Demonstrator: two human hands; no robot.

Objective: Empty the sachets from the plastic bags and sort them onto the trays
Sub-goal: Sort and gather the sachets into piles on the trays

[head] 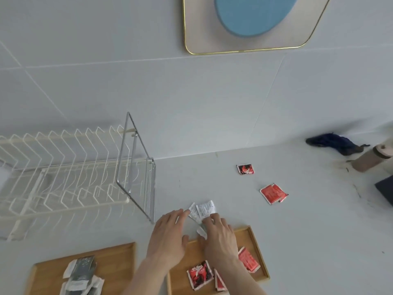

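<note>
Both hands, left hand (168, 235) and right hand (220, 237), pinching white sachets (203, 210) on the counter beyond the trays; left tray (119, 258) holds grey-white sachets, right tray (253, 237) red ones; two red sachets (273, 193) unsorted, so roughly half done.

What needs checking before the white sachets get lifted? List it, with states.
1. Both hands at the white sachets: ok; left hand and right hand reach them.
2. Firm hold on the sachets: cannot tell; the fingertips cover them.
3. Left tray holds the grey and white sachets: ok, so it looks the likely place.
4. Right tray holds only red sachets: ok, as far as it shows.
5. Counter cleared of loose red sachets: not ok; a dark red one and a bright red one remain.
</note>
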